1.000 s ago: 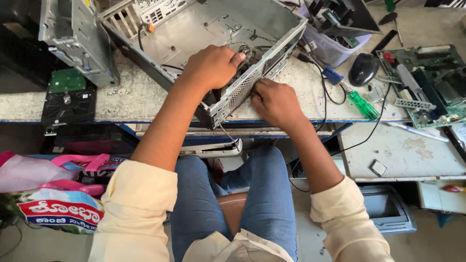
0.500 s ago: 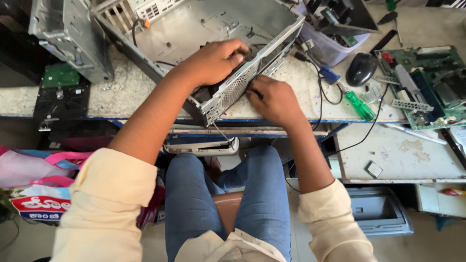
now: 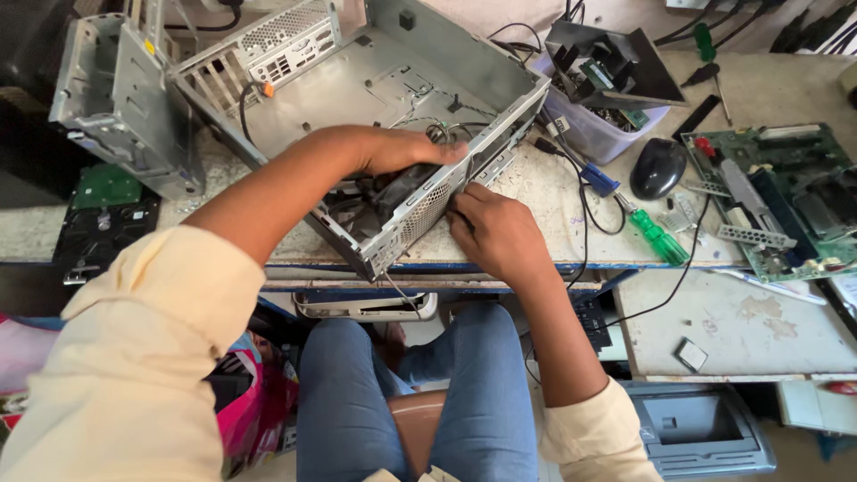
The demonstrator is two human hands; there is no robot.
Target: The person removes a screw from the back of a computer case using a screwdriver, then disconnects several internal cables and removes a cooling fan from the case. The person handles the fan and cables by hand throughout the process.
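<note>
Since the earlier frame both hands have barely shifted on the open computer case, which lies on the workbench, long axis running upper-left to lower-right. Left hand reaches inside, gripping the black fan; right hand pinches the perforated front edge. A plastic tub holds parts.

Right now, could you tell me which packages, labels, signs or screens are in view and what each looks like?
Small yellow sticker: on the detached grey metal drive cage, upper left of the bench.
Pink bag: on the floor at lower left, soft and crumpled, bright pink.
No screens or signs show.
</note>
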